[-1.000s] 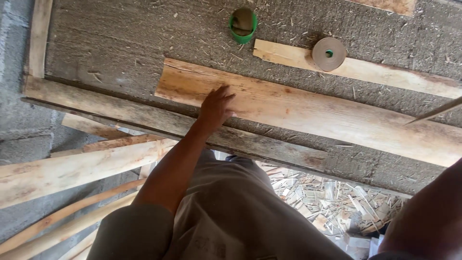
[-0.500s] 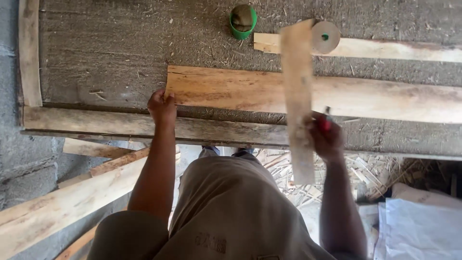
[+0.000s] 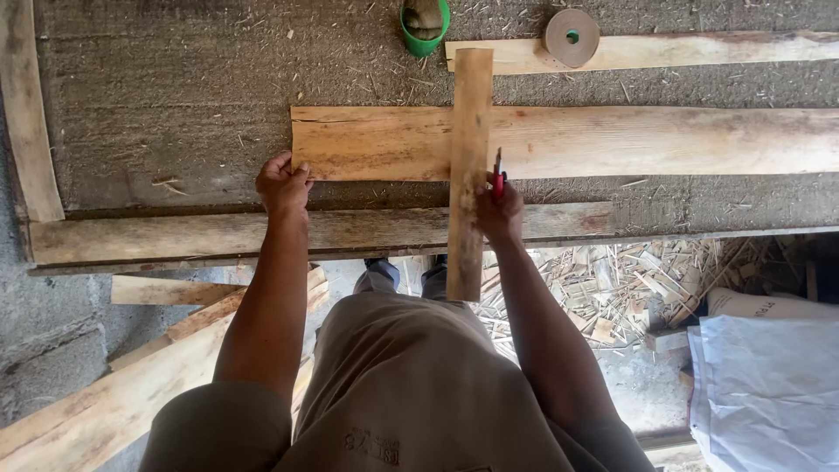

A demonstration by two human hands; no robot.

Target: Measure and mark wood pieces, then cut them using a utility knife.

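A long pale wooden plank point(image 3: 612, 140) lies lengthwise on the rough grey workbench point(image 3: 175, 96). My left hand point(image 3: 282, 184) grips the plank's left near corner. A narrow wooden slat point(image 3: 469, 166) lies crosswise over the plank, its near end sticking out past the bench edge. My right hand point(image 3: 500, 210) holds this slat at its right side, with a red pencil point(image 3: 498, 172) between the fingers pointing away from me.
A green cup point(image 3: 425, 19) and a roll of brown tape point(image 3: 572, 37) sit at the far side, the tape on a second thin board point(image 3: 699, 51). Timber strips frame the bench's left and near edges. Offcuts, shavings and white sacks point(image 3: 769, 376) lie on the floor.
The slat has turned from tilted to square across the plank. My left hand moved along to the plank's left corner. My right hand rose onto the slat beside the plank.
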